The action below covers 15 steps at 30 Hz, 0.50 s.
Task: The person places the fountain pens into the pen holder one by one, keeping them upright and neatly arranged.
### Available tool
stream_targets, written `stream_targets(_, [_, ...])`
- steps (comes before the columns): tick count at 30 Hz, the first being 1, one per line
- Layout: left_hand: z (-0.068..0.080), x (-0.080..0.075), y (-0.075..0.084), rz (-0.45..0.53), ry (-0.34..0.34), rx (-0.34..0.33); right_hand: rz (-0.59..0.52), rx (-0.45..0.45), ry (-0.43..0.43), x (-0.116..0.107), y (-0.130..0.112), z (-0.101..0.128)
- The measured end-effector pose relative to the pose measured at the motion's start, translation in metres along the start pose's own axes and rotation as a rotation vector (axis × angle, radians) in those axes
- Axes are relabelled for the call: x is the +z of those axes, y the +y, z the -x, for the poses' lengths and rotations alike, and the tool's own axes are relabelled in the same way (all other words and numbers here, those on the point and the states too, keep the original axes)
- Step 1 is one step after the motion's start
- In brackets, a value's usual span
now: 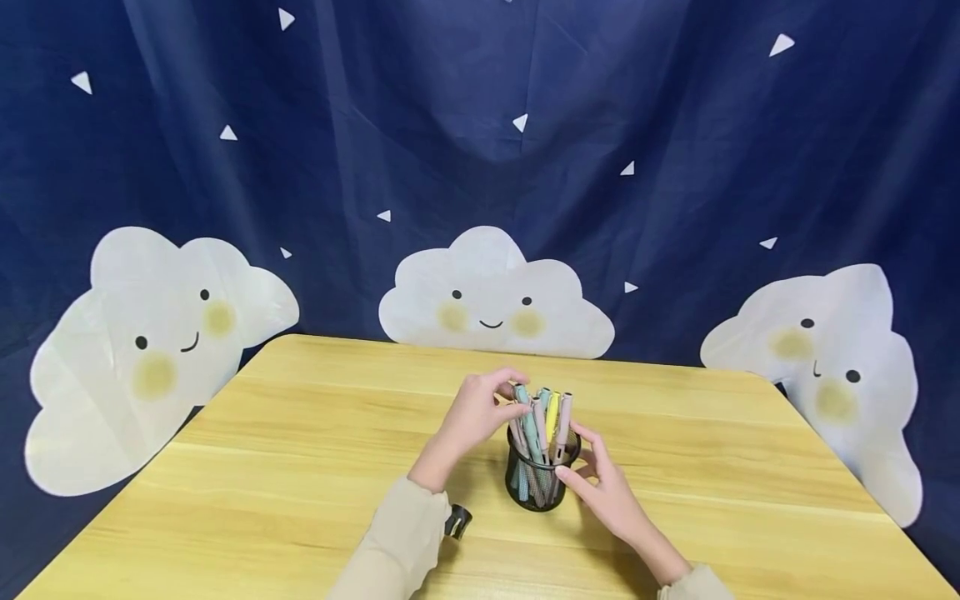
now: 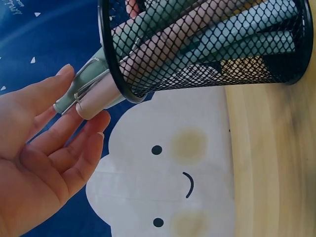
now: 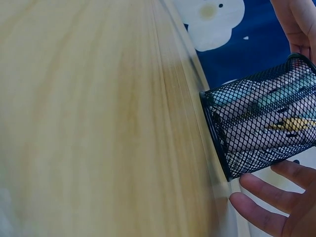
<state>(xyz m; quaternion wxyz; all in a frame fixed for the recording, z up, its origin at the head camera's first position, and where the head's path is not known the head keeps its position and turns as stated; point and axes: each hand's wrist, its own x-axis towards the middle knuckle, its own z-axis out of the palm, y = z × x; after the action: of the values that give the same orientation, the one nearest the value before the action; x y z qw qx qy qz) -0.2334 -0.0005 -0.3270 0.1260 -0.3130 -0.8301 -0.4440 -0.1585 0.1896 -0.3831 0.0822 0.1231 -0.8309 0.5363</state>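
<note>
The left hand (image 1: 472, 417) pinches a teal pen (image 1: 527, 421) in the mesh cup (image 1: 538, 483) mid-table (image 1: 300, 467); the right hand (image 1: 611, 492), fingers relaxed, touches the cup's side.

wooden table (image 1: 300, 467), navy backdrop (image 1: 450, 100) w/ 3 clouds (image 1: 491, 292)

Hardly any writing can be read here. In the left wrist view, at about eleven o'clock in the frame's corner, a few pale letters stand on the blue backdrop (image 2: 29, 44), cut off and too small to make out. The pens (image 1: 542, 417), the mesh pen holder (image 1: 536, 483) and the surface (image 1: 300, 467) show no legible marks.
</note>
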Motion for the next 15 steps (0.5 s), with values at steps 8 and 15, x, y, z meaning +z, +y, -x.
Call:
stream_targets(8, [-0.0014, 0.0015, -0.0020, -0.067, -0.044, 0.016, -0.001, -0.009, 0.004, -0.0007, 0.0003, 0.0000])
stream_targets(15, [-0.0003, 0.0008, -0.0019, -0.098, -0.057, 0.024, 0.005, 0.011, -0.001, -0.0007, -0.0008, 0.0004])
